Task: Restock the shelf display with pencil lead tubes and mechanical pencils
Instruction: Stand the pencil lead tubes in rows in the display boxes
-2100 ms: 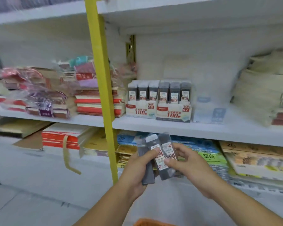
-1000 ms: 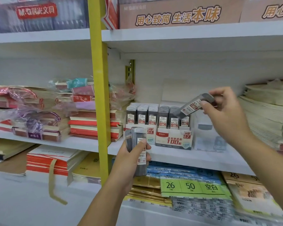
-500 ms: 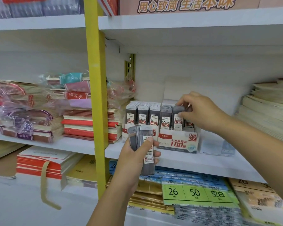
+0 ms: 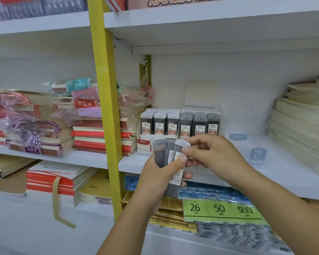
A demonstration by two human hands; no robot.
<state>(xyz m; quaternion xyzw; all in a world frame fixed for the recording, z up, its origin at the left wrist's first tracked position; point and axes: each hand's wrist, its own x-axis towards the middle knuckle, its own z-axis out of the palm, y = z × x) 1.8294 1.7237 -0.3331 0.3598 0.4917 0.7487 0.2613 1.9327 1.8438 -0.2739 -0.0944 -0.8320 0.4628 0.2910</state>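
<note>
Fingers (image 4: 185,150) of my right hand (image 4: 213,153) pinch the white-capped top end of the front one of the dark grey translucent plastic lead tubes (image 4: 161,153), forefinger and thumb closed on it. My left hand (image 4: 160,181) grips the others in the fan, with its thumb pressed across the labels. I judge the step in hand to be drawing one tube free. Pull it straight along its length, and hold the left thumb firm so that the neighbouring tubes do not slide out with it. The white cardboard display boxes (image 4: 180,126) stand just above and behind the fingers. Their columns look near full, and I cannot tell which has a gap. Open room lies above and to the right of the fingers, under the white upper shelf board (image 4: 210,24). The yellow metal upright (image 4: 107,107) stands well to the left, and the cream paper stacks (image 4: 302,129) well to the right.
</note>
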